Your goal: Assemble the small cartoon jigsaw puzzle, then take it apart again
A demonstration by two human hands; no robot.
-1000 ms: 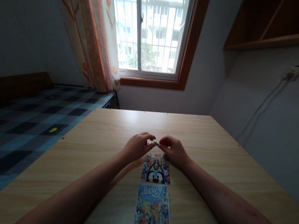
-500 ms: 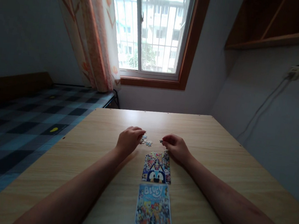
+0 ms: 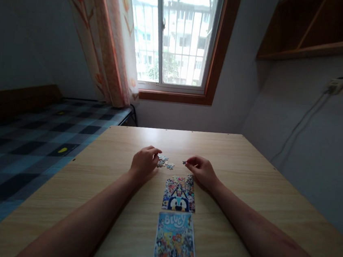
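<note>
Between the fingertips of my right hand (image 3: 201, 169) is a small dark puzzle piece (image 3: 184, 163), held a little above the table. My left hand (image 3: 145, 161) rests beside a small heap of loose puzzle pieces (image 3: 163, 160), with its index finger stretched out and thumb apart from it; I see nothing in its grip. A partly assembled jigsaw puzzle (image 3: 179, 193) lies below and between the hands, its top edge uneven, showing a blue cartoon dog's face. Nearest to me lies a light blue picture sheet (image 3: 175, 243) with the word "Bluey" across its top.
The light wood table (image 3: 228, 228) reaches back toward a window (image 3: 183, 44). A bed with a checked cover (image 3: 35, 143) stands along the left side. On the right wall are a wooden shelf (image 3: 317, 50) and a socket with a hanging cord (image 3: 337, 85).
My left hand has moved slightly left, its fingers spreading and uncovering more of the loose pieces. The right hand keeps its pinch on the puzzle piece, almost unmoved.
</note>
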